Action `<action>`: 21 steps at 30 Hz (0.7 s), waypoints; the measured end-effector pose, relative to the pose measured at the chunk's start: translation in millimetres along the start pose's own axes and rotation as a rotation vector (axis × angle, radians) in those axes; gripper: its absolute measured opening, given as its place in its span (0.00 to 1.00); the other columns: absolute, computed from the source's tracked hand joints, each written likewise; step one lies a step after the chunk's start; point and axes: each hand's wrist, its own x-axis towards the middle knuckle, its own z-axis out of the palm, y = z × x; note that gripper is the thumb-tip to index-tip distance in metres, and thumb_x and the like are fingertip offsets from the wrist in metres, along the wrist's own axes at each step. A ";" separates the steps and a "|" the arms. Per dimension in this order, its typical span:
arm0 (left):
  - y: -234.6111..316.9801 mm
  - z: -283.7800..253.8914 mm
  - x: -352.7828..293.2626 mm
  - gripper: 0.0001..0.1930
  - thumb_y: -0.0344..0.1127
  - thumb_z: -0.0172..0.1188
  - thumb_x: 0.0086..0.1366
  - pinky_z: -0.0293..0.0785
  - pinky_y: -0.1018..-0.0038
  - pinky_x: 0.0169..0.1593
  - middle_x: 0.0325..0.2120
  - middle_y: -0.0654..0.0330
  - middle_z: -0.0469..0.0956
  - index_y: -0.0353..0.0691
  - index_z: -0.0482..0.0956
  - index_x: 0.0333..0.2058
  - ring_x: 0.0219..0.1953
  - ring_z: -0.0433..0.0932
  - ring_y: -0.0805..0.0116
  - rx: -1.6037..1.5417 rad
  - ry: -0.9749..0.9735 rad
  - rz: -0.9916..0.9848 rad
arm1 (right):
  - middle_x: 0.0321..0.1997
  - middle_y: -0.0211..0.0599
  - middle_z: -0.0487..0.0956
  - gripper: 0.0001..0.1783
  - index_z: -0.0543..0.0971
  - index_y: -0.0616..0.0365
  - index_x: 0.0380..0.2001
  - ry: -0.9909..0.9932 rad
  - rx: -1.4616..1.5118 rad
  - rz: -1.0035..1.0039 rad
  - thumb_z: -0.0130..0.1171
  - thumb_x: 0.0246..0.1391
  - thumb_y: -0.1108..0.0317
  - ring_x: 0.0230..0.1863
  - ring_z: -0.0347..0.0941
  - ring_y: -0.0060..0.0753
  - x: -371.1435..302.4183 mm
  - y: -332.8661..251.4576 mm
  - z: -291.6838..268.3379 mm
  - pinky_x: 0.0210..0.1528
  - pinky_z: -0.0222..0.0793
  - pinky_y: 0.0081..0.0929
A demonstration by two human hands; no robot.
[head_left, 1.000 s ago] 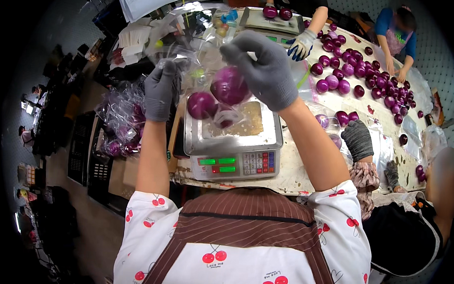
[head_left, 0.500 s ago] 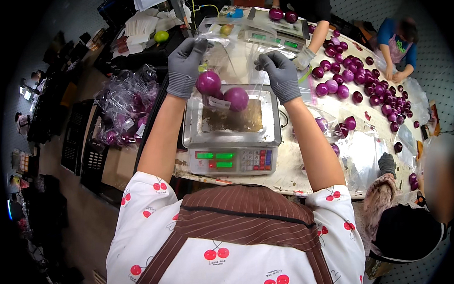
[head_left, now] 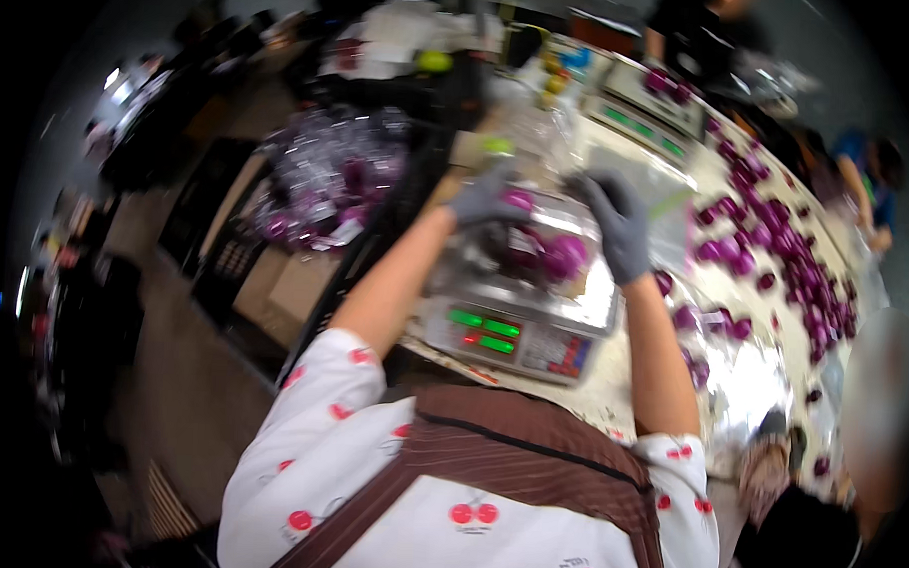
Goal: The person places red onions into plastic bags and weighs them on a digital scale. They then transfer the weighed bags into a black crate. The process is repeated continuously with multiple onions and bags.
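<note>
Several red onions (head_left: 564,258) in a clear plastic bag rest on the metal pan of a digital scale (head_left: 493,335) with lit green displays. My left hand (head_left: 486,198), in a grey glove, is closed at the bag's upper left, against one onion. On the opposite side my right hand (head_left: 617,225), gloved the same, has bent fingers close to the bag's upper right edge. Motion blur hides whether the right fingers grip the plastic. Beyond both hands, more clear plastic (head_left: 540,137) extends up.
Bagged onions (head_left: 328,179) fill a crate at left. Loose red onions (head_left: 777,235) cover the table's right side. A second scale (head_left: 645,120) stands farther back. Co-workers are at the far side and at right, one sleeve (head_left: 763,475) close by. A green fruit (head_left: 434,61) lies back left.
Both hands have come down from the bag's raised top to beside the onions. The onions have settled lower onto the scale pan. The whole view has turned and shifted.
</note>
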 end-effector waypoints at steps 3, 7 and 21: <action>50.4 -12.3 38.9 0.39 0.54 0.71 0.38 0.70 0.73 0.45 0.38 0.53 0.76 0.32 0.71 0.45 0.38 0.75 0.62 0.000 -0.486 -0.236 | 0.34 0.38 0.77 0.10 0.75 0.66 0.36 0.041 0.062 0.064 0.51 0.58 0.69 0.38 0.74 0.28 1.5 -6.7 -3.2 0.44 0.68 0.23; 64.5 -10.8 22.3 0.39 0.61 0.68 0.38 0.70 0.72 0.42 0.32 0.50 0.79 0.36 0.76 0.44 0.34 0.77 0.62 0.096 -0.598 -0.002 | 0.37 0.36 0.76 0.07 0.73 0.65 0.36 0.008 0.145 0.039 0.49 0.58 0.72 0.37 0.72 0.24 4.7 -11.0 10.9 0.43 0.67 0.22; 89.2 -217.0 -146.3 0.16 0.39 0.59 0.58 0.74 0.76 0.41 0.36 0.60 0.78 0.38 0.76 0.44 0.38 0.76 0.71 -0.195 0.704 -0.322 | 0.29 0.38 0.75 0.09 0.72 0.65 0.27 0.100 0.109 0.040 0.46 0.59 0.73 0.30 0.69 0.25 0.3 -24.6 32.0 0.38 0.65 0.22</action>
